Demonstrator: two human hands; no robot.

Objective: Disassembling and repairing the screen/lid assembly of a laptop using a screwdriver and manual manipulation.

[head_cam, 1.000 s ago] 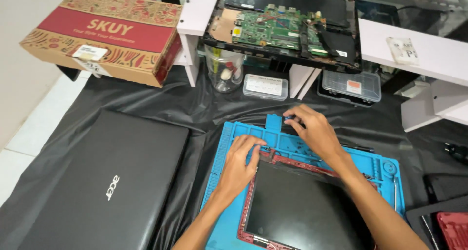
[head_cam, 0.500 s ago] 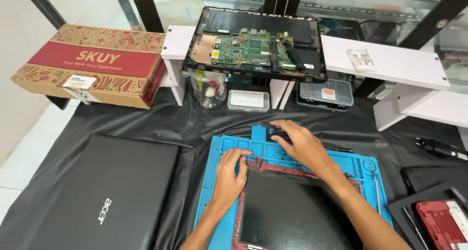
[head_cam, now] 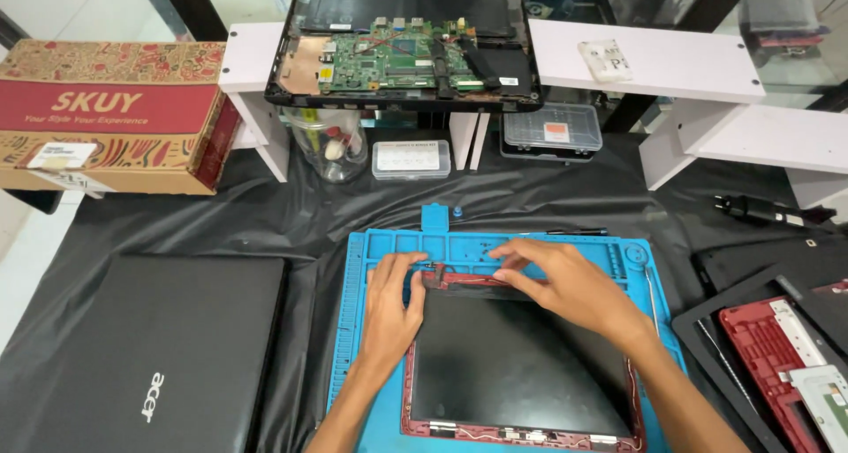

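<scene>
Two hands work at the far edge of one red-framed screen panel (head_cam: 521, 365), a dark, matte rectangle with thin wires along its rim, lying on one blue mat (head_cam: 371, 329) at the near middle of the desk (head_cam: 565, 192). The left hand (head_cam: 391, 307) rests its loosely spread fingertips on the panel's far left corner, while the right hand (head_cam: 565, 285) presses its slightly parted fingers on the far edge, pinching nothing visible. Around them lie one closed black laptop (head_cam: 150, 356) at the near left, one opened laptop base (head_cam: 406, 47) and two clear small-parts boxes (head_cam: 411, 160) at the far edge, one patterned cardboard box (head_cam: 106, 117) at the far left.
</scene>
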